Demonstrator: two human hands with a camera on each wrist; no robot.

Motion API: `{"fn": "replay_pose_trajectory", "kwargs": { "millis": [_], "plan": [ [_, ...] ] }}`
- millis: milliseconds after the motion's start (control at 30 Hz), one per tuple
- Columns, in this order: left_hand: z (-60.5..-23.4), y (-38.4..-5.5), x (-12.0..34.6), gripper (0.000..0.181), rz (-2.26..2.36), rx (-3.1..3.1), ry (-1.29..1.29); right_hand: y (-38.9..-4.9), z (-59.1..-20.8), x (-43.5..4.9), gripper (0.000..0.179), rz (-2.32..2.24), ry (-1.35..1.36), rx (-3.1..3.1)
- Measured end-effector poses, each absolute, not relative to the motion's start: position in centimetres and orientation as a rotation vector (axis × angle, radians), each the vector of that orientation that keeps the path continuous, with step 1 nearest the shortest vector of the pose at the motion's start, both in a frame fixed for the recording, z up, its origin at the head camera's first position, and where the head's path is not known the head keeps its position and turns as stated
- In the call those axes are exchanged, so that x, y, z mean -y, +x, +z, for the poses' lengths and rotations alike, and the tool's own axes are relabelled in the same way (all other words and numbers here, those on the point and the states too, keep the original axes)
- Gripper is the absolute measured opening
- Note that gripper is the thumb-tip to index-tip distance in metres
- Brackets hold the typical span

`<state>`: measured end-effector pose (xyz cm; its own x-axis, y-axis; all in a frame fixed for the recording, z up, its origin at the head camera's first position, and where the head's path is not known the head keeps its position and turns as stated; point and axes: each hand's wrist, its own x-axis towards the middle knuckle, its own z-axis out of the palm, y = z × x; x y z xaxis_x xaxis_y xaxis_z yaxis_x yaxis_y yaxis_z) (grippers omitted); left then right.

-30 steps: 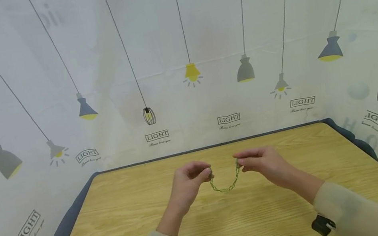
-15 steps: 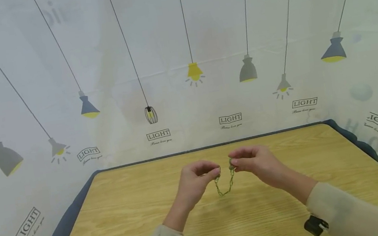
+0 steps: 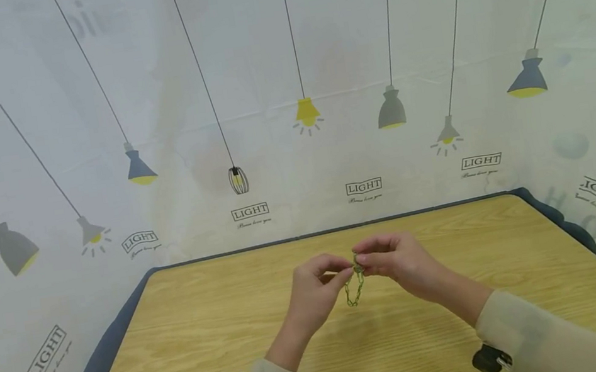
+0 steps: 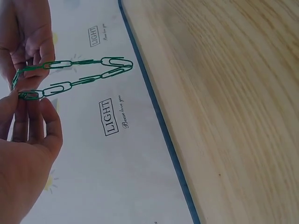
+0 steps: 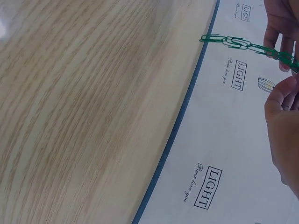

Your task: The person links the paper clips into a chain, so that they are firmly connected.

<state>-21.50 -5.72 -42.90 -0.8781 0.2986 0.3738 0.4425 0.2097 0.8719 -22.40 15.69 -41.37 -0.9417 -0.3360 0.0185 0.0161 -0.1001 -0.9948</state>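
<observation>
A chain of linked green paper clips (image 3: 354,303) hangs in a narrow loop above the table; its links show plainly in the left wrist view (image 4: 57,88). My left hand (image 3: 317,290) pinches one end between thumb and fingers. The other end is pinched by my right hand (image 3: 400,262). Both sets of fingertips are close together at the top of the loop, and whether the two end clips are hooked together cannot be made out. In the right wrist view the chain (image 5: 236,43) sticks out sideways from between the hands, seen nearly edge-on.
Below the hands lies a wood-grain table (image 3: 199,339) with a dark blue edge (image 3: 294,238). A pale cloth wall (image 3: 261,89) printed with lamps and the word LIGHT stands round its back and sides. Small black devices (image 3: 490,361) sit at both wrists.
The hands have drawn together, the left moving right and the right moving left. The chain has gone from a wide U to a narrow loop.
</observation>
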Motion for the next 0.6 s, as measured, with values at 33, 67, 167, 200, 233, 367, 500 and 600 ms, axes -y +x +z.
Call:
{"fn": "replay_pose_trajectory", "kwargs": {
  "millis": [33,67,167,200,233,367,500,600],
  "plan": [
    [-42.92,-21.43,5.67,0.007,-1.733,2.336,-0.735,-22.38,-41.37,-15.67,0.014,-2.138,-0.351,-1.924],
    [-42.88,-21.35,5.61,0.006,-1.708,2.328,-0.746,-22.34,-41.36,-15.63,0.014,-2.138,-0.346,-1.92],
    [-42.8,-21.16,5.5,0.005,-1.641,2.314,-0.77,-22.28,-41.38,-15.58,0.015,-2.135,-0.336,-1.916],
    [-42.78,-21.12,5.48,0.005,-1.627,2.314,-0.771,-22.28,-41.39,-15.59,0.016,-2.132,-0.332,-1.916],
    [-42.77,-21.09,5.45,0.005,-1.618,2.313,-0.773,-22.29,-41.41,-15.59,0.016,-2.131,-0.331,-1.916],
    [-42.73,-21.03,5.36,0.005,-1.599,2.326,-0.762,-22.32,-41.57,-15.7,0.015,-2.129,-0.329,-1.906],
    [-42.83,-21.02,5.32,0.004,-1.57,2.35,-0.753,-22.27,-41.64,-15.86,0.013,-2.134,-0.336,-1.894],
    [-42.93,-21.02,5.31,0.004,-1.546,2.356,-0.755,-22.23,-41.7,-15.93,0.014,-2.13,-0.344,-1.887]
  ]
}}
